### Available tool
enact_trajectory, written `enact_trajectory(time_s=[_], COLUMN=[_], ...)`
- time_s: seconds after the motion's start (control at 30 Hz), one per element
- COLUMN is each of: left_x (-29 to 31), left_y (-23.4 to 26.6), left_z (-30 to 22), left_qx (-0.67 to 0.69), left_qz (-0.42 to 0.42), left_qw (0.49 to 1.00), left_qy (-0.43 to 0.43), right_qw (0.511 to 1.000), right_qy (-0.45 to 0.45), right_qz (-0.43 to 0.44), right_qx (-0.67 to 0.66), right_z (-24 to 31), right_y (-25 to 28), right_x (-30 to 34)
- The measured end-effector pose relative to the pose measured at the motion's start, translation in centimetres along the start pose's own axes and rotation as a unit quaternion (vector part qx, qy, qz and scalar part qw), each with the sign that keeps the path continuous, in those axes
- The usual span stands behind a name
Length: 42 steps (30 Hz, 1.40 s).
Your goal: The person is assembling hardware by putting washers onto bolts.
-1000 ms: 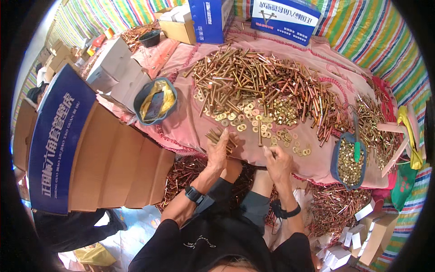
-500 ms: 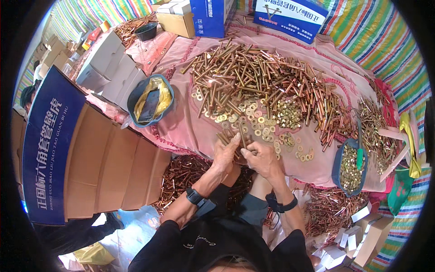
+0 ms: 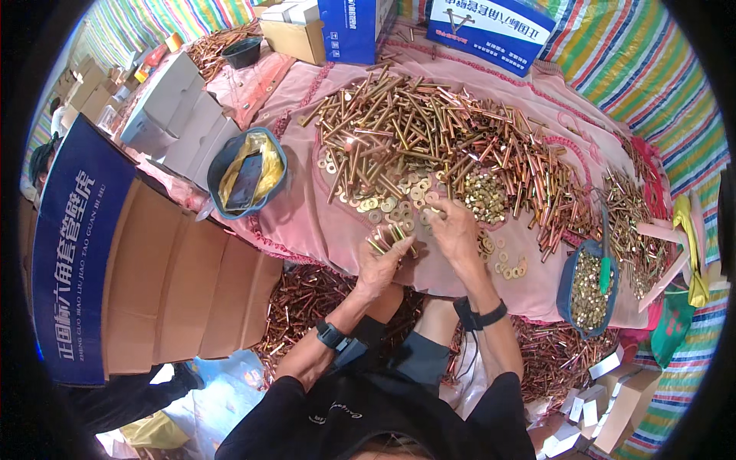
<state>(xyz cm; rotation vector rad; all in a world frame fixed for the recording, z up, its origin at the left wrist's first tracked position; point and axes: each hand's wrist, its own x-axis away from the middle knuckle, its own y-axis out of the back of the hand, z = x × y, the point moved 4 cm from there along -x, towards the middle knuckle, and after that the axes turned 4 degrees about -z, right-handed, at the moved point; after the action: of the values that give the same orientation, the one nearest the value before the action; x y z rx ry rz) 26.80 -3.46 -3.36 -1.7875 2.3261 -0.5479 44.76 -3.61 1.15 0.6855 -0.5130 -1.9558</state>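
My left hand [image 3: 381, 264] is closed around several brassy bolts [image 3: 391, 236], their ends sticking out past the thumb, near the front edge of the pink-covered table. To its right, my right hand [image 3: 456, 234] reaches forward with curled fingers whose tips are among the flat round washers [image 3: 418, 190]. Whether a washer is between those fingertips is hidden. Beside the right hand lies a heap of small nuts [image 3: 484, 198]. Behind both hands spreads a large pile of long brassy bolts [image 3: 406, 115], with coppery metal tubes [image 3: 540, 172] at its right side.
A blue basin [image 3: 280, 188] with a yellow bag and a phone stands at left. At right is a blue tub [image 3: 563, 295] of small metal parts, near a green-handled tool [image 3: 606, 272]. Cardboard [image 3: 184, 276] flanks the table's left; more metal pieces [image 3: 307, 307] lie below its edge.
My right hand has left the bolts at my left hand and moved forward to the washers. My left hand keeps its bundle of bolts, now tilted more to the side.
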Motion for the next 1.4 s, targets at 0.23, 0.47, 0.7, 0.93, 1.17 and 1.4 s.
enact_trajectory(time_s=[0.23, 0.47, 0.7, 0.93, 1.17, 1.4], left_x=[0.2, -0.4, -1.1, 0.0, 0.3, 0.4], left_y=[-0.2, -1.0, -2.5, -2.8, -3.4, -3.6], left_z=[0.4, 0.4, 2.1, 1.5, 1.7, 2.0], left_qx=[-0.021, -0.035, -0.005, -0.059, -0.111, -0.098], left_qz=[0.014, 0.027, 0.046, 0.097, 0.054, 0.089], left_qw=[0.998, 0.999, 0.997, 0.987, 0.986, 0.980], left_qy=[-0.057, 0.001, -0.067, -0.115, -0.112, -0.151], right_qw=[0.990, 0.950, 0.909, 0.934, 0.949, 0.924], right_qy=[0.033, -0.204, -0.177, -0.157, -0.137, -0.179], right_qz=[0.047, 0.063, 0.119, 0.038, 0.019, 0.017], right_qx=[0.131, -0.228, -0.358, -0.317, -0.282, -0.337], right_z=[-0.3, -0.8, 1.1, 3.2, 3.2, 2.2], right_y=[-1.8, 1.4, 1.7, 2.8, 3.4, 3.0], right_x=[-1.6, -0.1, 3.2, 4.8, 5.6, 5.9])
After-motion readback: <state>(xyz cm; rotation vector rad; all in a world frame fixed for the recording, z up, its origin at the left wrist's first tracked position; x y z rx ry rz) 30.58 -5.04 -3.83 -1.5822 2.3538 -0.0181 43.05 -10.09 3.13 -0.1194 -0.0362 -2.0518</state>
